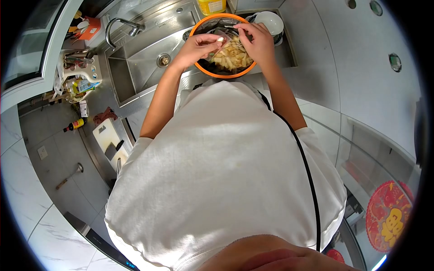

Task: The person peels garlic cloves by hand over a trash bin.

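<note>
Reaching forward, hands [199,48] [257,42] pinched, white piece [220,39] in left, over bin [221,75]

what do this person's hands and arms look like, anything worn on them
The left hand and right hand are ungloved, with no watch or bracelet visible at either wrist. The forearms are bare below the short sleeves of a plain white shirt. A black cord or strap runs down the shirt on the person's right side.
</note>
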### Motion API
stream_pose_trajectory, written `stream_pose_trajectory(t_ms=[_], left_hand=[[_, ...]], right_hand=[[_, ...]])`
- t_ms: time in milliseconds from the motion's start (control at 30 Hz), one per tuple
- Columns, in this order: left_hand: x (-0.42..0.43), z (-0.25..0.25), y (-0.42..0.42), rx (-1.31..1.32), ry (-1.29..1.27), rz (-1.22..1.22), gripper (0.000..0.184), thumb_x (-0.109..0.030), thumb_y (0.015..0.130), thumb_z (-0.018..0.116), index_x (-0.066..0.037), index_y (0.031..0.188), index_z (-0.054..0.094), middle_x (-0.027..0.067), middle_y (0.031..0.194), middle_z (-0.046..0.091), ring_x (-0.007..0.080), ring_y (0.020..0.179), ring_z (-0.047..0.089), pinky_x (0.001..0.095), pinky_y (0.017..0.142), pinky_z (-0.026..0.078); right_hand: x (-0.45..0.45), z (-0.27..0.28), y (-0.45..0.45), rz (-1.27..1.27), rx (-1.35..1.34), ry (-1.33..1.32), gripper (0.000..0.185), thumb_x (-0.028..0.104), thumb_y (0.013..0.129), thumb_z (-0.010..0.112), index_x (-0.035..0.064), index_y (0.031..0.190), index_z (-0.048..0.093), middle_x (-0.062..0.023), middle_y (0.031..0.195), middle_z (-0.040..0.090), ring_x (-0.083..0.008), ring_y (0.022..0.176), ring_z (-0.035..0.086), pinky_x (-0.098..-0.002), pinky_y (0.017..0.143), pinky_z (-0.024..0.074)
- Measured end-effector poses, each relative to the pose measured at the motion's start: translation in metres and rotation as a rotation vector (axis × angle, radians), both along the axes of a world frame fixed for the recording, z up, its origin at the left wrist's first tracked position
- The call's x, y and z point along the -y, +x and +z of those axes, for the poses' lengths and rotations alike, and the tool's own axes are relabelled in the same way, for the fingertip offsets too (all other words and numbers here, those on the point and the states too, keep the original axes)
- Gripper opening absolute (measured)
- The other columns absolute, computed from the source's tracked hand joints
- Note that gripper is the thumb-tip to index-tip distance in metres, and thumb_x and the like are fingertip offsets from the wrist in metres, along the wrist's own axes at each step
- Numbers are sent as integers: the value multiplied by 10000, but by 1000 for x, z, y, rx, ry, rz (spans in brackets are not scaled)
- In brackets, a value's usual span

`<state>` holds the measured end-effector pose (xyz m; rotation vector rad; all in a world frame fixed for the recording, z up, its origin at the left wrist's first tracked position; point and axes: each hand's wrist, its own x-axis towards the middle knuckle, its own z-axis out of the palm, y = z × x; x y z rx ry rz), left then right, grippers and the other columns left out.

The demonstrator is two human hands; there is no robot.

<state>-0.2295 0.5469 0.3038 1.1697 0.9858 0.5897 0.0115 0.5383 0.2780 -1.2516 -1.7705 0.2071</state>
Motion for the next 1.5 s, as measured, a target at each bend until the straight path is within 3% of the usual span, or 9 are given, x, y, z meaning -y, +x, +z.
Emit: stream_pose_trajectory(t_ms=[200,367,500,567,667,767,900,967,1500], left_hand=[[-1,-10,4,-8,193,84,267,-149,980,741,-24,1215,731,-13,925,720,30,716,556,200,618,438],[-3,-12,3,-147,382,78,273,-112,964,747,13,1205,720,35,1017,748,74,876,676,244,812,554],[-5,-14,4,-275,492,76,268,-114,952,759,9,1189,728,49,1031,760,79,878,681,236,793,552],[-3,-14,7,-248,551,128,254,-204,902,812,-23,1078,779,46,870,754,98,721,673,259,691,540],[0,-7,9,-242,475,95,250,-212,905,807,-26,1069,783,40,822,752,98,694,655,258,677,531],[0,1,7,-295,380,14,217,-166,959,760,0,1098,771,47,951,772,80,826,682,243,780,552],[-3,-13,6,-313,348,-18,232,-168,958,762,14,1102,764,51,944,772,87,836,691,247,782,556],[-2,-19,7,-250,392,48,259,-234,913,804,-16,1051,787,51,807,757,88,701,657,261,675,528],[-6,-19,2,-217,352,-33,255,-179,951,773,4,1130,771,63,971,756,103,862,677,261,797,549]], right_hand=[[9,6,-10,98,-61,-57,160,159,812,820,144,953,746,21,848,714,-180,770,646,-316,689,544],[7,1,-15,114,-76,-104,172,179,824,826,138,973,750,25,858,717,-176,758,657,-310,688,553],[10,12,-23,112,-147,-182,195,183,833,823,142,1018,779,17,865,727,-180,745,670,-318,670,559],[5,2,-23,134,-108,-95,204,164,834,832,139,1032,790,8,879,737,-158,725,653,-297,642,544],[4,-9,-22,158,-55,15,193,144,830,841,136,1021,810,-5,891,755,-142,707,648,-283,612,535],[5,-6,-21,151,-9,42,163,143,814,843,130,974,817,-10,869,761,-158,709,663,-291,615,544],[3,-6,-20,149,75,65,148,139,783,846,119,924,807,-14,836,753,-186,714,671,-300,632,552],[1,-6,-19,159,80,61,142,139,781,845,115,915,803,-17,834,752,-191,723,677,-304,639,555],[-2,-12,-20,236,-46,-37,130,87,810,832,66,933,797,-62,872,772,-186,719,731,-288,656,591]])
